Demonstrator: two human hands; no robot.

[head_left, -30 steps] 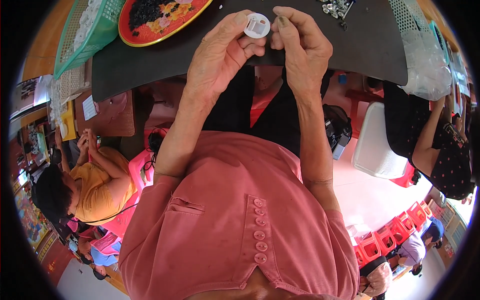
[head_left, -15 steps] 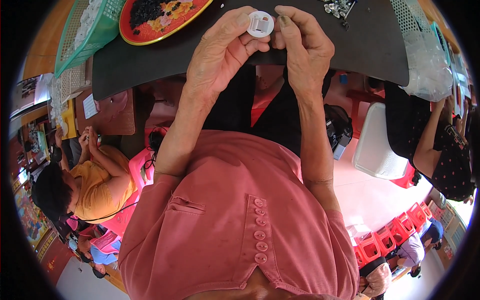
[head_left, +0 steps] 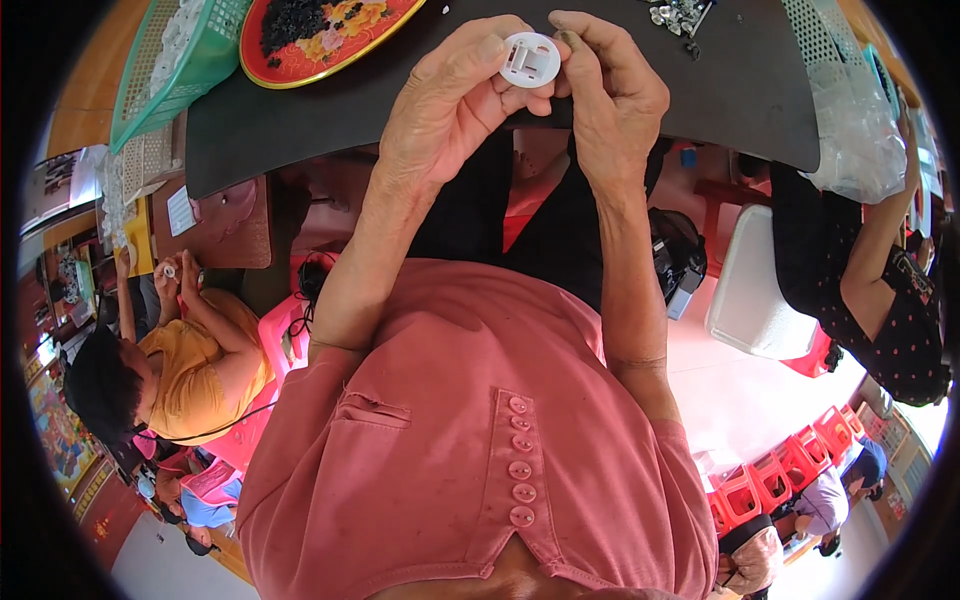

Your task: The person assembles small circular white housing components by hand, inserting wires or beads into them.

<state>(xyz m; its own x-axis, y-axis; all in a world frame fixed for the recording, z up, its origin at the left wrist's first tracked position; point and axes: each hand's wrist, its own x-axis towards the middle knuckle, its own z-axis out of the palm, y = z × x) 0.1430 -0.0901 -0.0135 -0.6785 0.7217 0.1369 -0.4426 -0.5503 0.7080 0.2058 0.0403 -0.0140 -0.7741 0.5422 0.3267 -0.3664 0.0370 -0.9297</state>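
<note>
A round white plastic piece (head_left: 530,60) with a raised rectangular frame in its middle is held up over the near edge of the dark table (head_left: 300,140). My left hand (head_left: 455,95) grips it by its left rim, thumb on top and fingers beneath. Close against its right rim is my right hand (head_left: 615,95), thumb and forefinger pinched together and the other fingers curled in. Whatever those fingertips hold, if anything, is hidden.
A red floral tray (head_left: 330,75) with small black parts lies far left, beside a green basket (head_left: 185,75) of white pieces. Small clear and metallic parts (head_left: 680,15) lie far right, near a clear plastic bag (head_left: 850,130). Co-workers sit at left (head_left: 200,350) and right (head_left: 890,320).
My left hand has brought the white piece slightly right and nearer, up to my right fingertips, and turned it a little. The right hand has barely moved.
</note>
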